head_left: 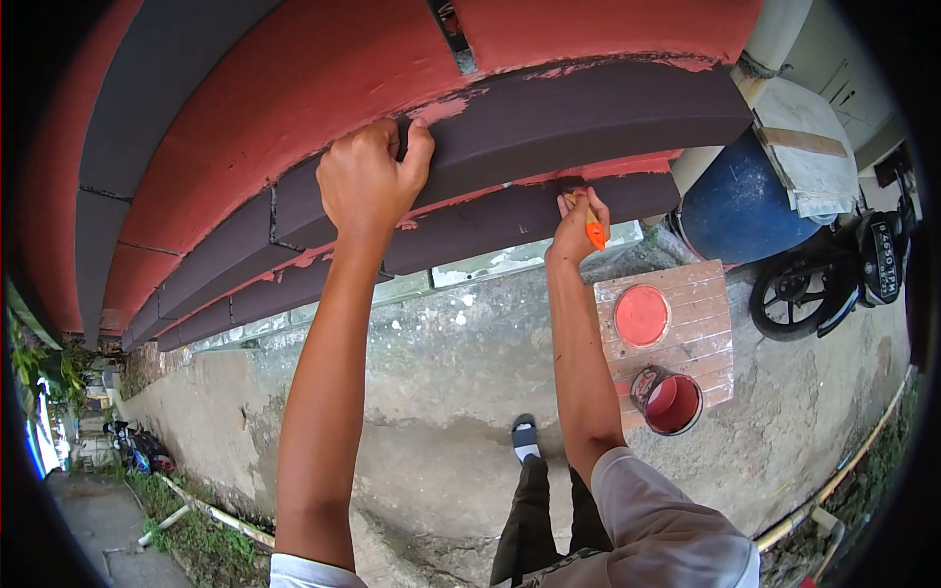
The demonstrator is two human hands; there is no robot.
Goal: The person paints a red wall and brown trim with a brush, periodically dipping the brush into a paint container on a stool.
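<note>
One red wall (245,108) bearing two dark ledges (608,116) runs past one slatted table (701,328), with one blue drum (737,206) just beyond the table. The left hand (371,174) curls its fingers on the upper ledge. Atop the table, one paint can (668,400) holds red paint beside one red-coated disc (642,316), possibly a lid. Near the table, the right hand's (576,233) fingers grip one orange-handled paintbrush (595,233) at the lower ledge.

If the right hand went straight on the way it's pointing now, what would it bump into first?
Most likely the lower dark-painted ledge. The paintbrush in the right hand seems to meet it first, perhaps touching it now, though depth is unclear.
</note>
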